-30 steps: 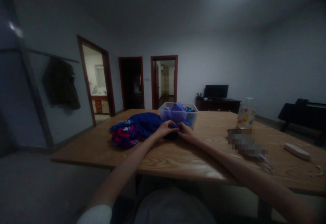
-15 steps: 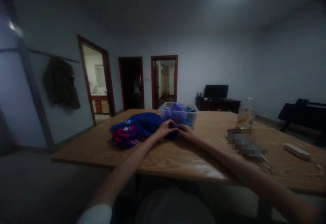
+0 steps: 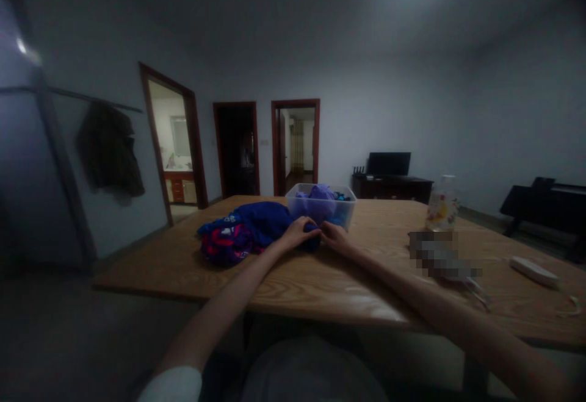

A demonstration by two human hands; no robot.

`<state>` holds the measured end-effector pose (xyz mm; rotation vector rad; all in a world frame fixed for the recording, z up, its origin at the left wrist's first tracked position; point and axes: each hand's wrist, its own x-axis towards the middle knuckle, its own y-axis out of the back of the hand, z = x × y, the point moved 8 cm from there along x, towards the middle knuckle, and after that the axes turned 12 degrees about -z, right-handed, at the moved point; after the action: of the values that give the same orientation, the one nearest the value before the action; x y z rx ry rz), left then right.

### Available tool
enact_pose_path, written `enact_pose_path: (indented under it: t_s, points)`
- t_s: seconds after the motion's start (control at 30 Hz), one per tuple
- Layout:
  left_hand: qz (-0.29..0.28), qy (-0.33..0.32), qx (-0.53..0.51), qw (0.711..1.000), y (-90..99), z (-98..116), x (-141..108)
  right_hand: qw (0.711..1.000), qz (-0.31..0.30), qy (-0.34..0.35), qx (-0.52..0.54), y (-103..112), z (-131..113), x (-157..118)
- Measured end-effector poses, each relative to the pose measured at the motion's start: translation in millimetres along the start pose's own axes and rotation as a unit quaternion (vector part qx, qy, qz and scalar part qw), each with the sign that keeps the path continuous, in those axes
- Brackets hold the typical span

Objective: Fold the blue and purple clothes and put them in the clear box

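Observation:
A small dark blue bundle of cloth (image 3: pixel 311 243) is gripped between my two hands, just in front of the clear plastic box. My left hand (image 3: pixel 298 231) pinches its left side, and my right hand (image 3: pixel 334 235) closes on its right edge. What kind of cloth it is I cannot make out. Left of my hands lies a heap of blue fabric (image 3: pixel 263 219) with a red and purple patterned piece (image 3: pixel 226 244) at its near end. In the clear plastic box (image 3: pixel 344 216) sit a purple cloth (image 3: pixel 320 201) and darker blue items.
On the right of the wooden table (image 3: pixel 320 292) stand a clear jug (image 3: pixel 443 207) with a fruit pattern, a blurred-out object (image 3: pixel 442 258) and a white elongated device (image 3: pixel 534 272) with a cord. A television (image 3: pixel 389 164) is by the far wall.
Both hands stay in nearly the same place. The dark blue cloth between them has shifted slightly, with more of it bunched up at the fingertips.

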<state>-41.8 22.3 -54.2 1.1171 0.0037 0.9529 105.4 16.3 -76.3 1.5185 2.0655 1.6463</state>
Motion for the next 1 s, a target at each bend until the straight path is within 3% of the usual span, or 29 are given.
enact_pose_path:
  t_s: [0.5,1.0]
  points:
    - [-0.039,-0.018,0.011,0.999,-5.2,-4.0,0.9,1.0,0.01,-0.014,-0.001,5.9,-3.5,-0.8]
    - [-0.049,-0.018,0.033,0.998,-7.5,-7.4,-1.5,0.998,-0.036,-0.03,0.041,2.1,-9.0,-2.4]
